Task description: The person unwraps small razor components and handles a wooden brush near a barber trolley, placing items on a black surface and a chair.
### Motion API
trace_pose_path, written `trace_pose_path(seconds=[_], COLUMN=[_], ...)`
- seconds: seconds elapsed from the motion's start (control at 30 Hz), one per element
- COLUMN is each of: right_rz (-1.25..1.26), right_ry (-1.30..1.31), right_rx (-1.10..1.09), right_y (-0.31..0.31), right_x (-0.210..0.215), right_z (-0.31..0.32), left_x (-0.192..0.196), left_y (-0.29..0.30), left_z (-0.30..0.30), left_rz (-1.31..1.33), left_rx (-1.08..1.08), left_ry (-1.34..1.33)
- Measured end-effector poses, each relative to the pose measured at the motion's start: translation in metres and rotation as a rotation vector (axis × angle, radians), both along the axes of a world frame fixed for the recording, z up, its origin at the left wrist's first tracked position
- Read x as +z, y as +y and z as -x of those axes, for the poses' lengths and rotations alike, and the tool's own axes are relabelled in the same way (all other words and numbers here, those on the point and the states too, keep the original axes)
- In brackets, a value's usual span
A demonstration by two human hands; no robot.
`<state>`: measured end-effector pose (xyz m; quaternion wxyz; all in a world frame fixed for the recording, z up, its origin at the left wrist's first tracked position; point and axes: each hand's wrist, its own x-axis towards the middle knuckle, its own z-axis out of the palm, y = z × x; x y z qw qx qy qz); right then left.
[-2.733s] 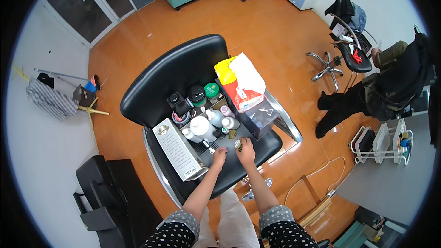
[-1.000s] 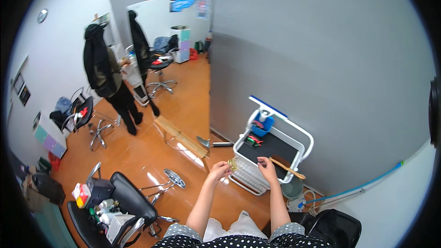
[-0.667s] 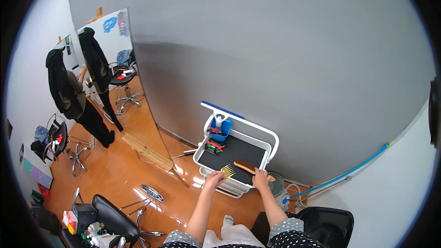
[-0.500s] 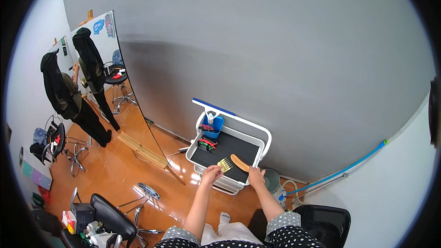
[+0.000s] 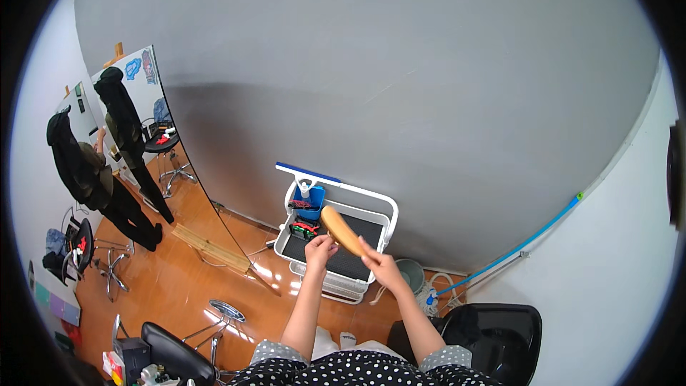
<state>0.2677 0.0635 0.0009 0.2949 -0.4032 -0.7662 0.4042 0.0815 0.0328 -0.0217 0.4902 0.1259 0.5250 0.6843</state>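
Observation:
My right hand point(image 5: 379, 268) grips the lower end of a long, curved tan wooden brush point(image 5: 343, 232), held slanting above the trolley; no bristles show. My left hand point(image 5: 321, 250) is pinched closed beside it. The gold clipper guard that it held half a second ago is now mostly hidden by the fingers and the brush. Below both hands stands a white trolley point(image 5: 392, 218), its top tray lined with a dark mat point(image 5: 348, 264). Red, green and black clips point(image 5: 305, 229) lie at the tray's left, near a blue bin point(image 5: 310, 209) with a white bottle point(image 5: 305, 189).
To the left, a tall mirror point(image 5: 204, 193) leans by a person in dark clothes point(image 5: 86, 164). Black chairs stand at lower left point(image 5: 179, 350). A black basin point(image 5: 500, 343), a grey bucket point(image 5: 411, 271) and a blue hose point(image 5: 514, 243) are at right.
My right hand has raised the wooden brush from the tray's edge and brought it leftward, upright, close to my left hand. The gold guard has gone from clear view. The head view has shifted.

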Motion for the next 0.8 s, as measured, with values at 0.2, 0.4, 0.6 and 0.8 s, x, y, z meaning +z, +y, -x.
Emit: trace_pose_path(seconds=[0.2,0.4,0.6,0.8], right_rz=[-0.089,-0.12,-0.198,-0.171], right_ry=[-0.099,-0.241,-0.204,0.044], right_rx=[-0.25,-0.349,-0.269,-0.162], right_y=[0.001,-0.006,0.0,0.003], right_x=[0.045,0.076,0.077,0.072], right_z=[0.007,0.029,0.051,0.068], left_x=[0.029,0.046,0.058,0.06], left_y=[0.015,0.026,0.035,0.038], left_z=[0.01,0.03,0.055,0.08], left_rz=[-0.053,-0.088,-0.12,-0.136], left_rx=[-0.071,-0.142,-0.197,-0.192], left_ry=[0.072,0.104,0.064,0.065])
